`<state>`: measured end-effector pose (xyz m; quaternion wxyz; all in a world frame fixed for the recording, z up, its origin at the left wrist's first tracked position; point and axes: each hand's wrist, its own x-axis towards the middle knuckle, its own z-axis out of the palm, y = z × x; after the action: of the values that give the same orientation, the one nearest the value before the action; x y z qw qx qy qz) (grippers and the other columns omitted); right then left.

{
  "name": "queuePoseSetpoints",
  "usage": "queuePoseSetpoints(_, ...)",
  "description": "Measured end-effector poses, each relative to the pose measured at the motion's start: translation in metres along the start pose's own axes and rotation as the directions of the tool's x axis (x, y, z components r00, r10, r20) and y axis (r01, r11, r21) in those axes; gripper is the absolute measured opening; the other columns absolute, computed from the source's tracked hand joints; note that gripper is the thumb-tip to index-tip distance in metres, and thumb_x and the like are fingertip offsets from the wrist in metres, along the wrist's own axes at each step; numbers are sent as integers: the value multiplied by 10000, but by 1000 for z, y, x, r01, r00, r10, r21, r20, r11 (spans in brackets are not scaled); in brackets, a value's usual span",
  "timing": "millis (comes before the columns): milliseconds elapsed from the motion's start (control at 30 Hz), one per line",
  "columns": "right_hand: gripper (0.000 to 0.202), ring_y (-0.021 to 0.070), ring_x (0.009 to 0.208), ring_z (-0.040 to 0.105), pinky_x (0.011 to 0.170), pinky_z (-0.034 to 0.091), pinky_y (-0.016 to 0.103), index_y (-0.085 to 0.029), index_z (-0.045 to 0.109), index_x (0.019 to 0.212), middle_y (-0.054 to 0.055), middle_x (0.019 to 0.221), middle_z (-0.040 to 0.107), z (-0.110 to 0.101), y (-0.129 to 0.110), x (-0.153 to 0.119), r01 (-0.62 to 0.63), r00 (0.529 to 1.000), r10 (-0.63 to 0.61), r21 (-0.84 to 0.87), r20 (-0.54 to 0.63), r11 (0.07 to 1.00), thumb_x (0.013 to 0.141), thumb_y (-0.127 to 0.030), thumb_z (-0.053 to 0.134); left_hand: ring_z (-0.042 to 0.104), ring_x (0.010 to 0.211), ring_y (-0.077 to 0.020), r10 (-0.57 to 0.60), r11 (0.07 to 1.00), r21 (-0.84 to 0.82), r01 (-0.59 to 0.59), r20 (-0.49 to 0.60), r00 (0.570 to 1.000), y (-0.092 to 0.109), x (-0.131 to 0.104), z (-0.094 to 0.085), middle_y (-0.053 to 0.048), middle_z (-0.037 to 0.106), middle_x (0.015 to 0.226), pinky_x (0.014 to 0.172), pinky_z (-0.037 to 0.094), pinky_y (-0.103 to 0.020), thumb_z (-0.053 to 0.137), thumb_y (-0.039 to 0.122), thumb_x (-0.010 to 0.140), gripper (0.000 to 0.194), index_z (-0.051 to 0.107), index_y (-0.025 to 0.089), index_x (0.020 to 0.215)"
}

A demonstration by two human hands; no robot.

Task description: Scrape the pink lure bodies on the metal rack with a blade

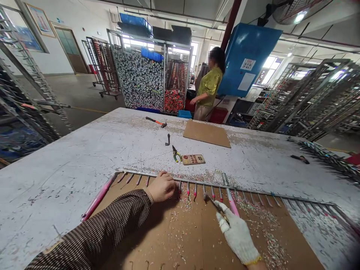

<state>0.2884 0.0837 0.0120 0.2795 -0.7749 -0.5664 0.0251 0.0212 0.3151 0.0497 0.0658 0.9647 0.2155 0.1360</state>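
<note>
A long metal rack bar [250,190] with a row of pink-stained hooks lies across brown cardboard [191,236]. My bare left hand [163,186] rests on the bar left of its middle, its fingers curled round the bar. My right hand [237,232], in a white glove, is closed on a dark metal tool [221,212], whose head is beside the hooks. The tool's exact kind is hard to make out. A pink tube [232,200] runs from the bar towards my right hand, and another pink tube [98,197] slopes down at the bar's left end.
On the white table [84,153] lie a hammer [156,122], a small metal piece [168,140], pliers [176,154], a printed tag [193,159], a cardboard sheet [206,133] and a dark tool [299,159]. Paint chips are scattered around. A person [210,84] stands beyond the table.
</note>
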Motion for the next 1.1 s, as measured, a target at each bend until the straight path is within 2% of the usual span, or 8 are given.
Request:
queuePoseSetpoints(100, 427, 182, 943, 730, 833, 562, 268, -268, 617, 1330, 59, 1190, 720, 1, -5, 2, 59, 998, -60, 5, 34, 998, 946, -307, 432, 561, 897, -194, 9, 996, 86, -16, 71, 997, 1, 5, 4, -21, 656, 874, 973, 307, -397, 595, 205, 849, 61, 653, 218, 861)
queuePoseSetpoints(233, 438, 191, 850, 743, 751, 571, 284, -282, 589, 1355, 18, 1028, 772, 3, -7, 0, 169, 979, -158, -76, 129, 983, 951, -285, 419, 549, 992, -228, 81, 975, 196, -101, 106, 991, -1, 26, 19, -57, 662, 1033, 974, 298, -421, 579, 212, 908, 206, 692, 274, 1069)
queuePoseSetpoints(367, 471, 196, 623, 707, 581, 519, 279, -261, 512, 1426, 0, 751, 752, 9, -2, -11, 220, 965, -184, -188, 189, 957, 967, -318, 426, 505, 1096, -262, 215, 929, 269, -253, 163, 963, -3, 45, 29, -71, 630, 1201, 1022, 258, -471, 587, 242, 924, 157, 720, 272, 1000)
queuePoseSetpoints(467, 472, 200, 645, 713, 579, 503, 277, -241, 498, 1428, 14, 793, 758, 15, 3, -18, 219, 967, -182, -214, 179, 952, 968, -332, 441, 499, 1102, -254, 243, 920, 266, -287, 188, 952, -8, 52, 30, -65, 629, 1210, 1026, 261, -464, 582, 263, 937, 141, 716, 241, 899)
queuePoseSetpoints(567, 451, 199, 665, 723, 613, 512, 279, -268, 522, 1400, 15, 848, 772, 19, 4, -22, 209, 972, -180, -211, 148, 955, 956, -306, 455, 513, 1085, -236, 173, 962, 181, -204, 172, 970, -11, 53, 34, -42, 649, 1163, 999, 296, -427, 646, 339, 908, 106, 701, 254, 936)
queuePoseSetpoints(733, 459, 193, 740, 738, 662, 542, 275, -289, 519, 1408, 22, 980, 778, 19, 0, -20, 188, 974, -164, -154, 155, 970, 953, -288, 456, 540, 1034, -227, -63, 996, 65, 60, 56, 996, 0, 49, 48, -47, 673, 1041, 957, 338, -416, 631, 422, 917, 210, 680, 218, 923)
queuePoseSetpoints(967, 434, 204, 903, 734, 864, 573, 344, -283, 561, 1385, 40, 1143, 744, 16, -6, -5, 142, 985, -140, -15, 103, 990, 971, -265, 431, 520, 1055, -247, -218, 976, -39, 216, -73, 973, 16, 45, 65, -59, 669, 1055, 952, 352, -432, 582, 437, 936, 251, 671, 210, 875)
queuePoseSetpoints(1100, 397, 185, 939, 725, 1074, 450, 398, -285, 592, 1354, 15, 1099, 758, 6, -20, 23, 157, 987, -158, -8, -15, 987, 986, -276, 445, 513, 1040, -248, -285, 957, -89, 278, -83, 955, 16, 46, 72, -50, 662, 1021, 938, 355, -427, 577, 424, 931, 247, 674, 208, 862)
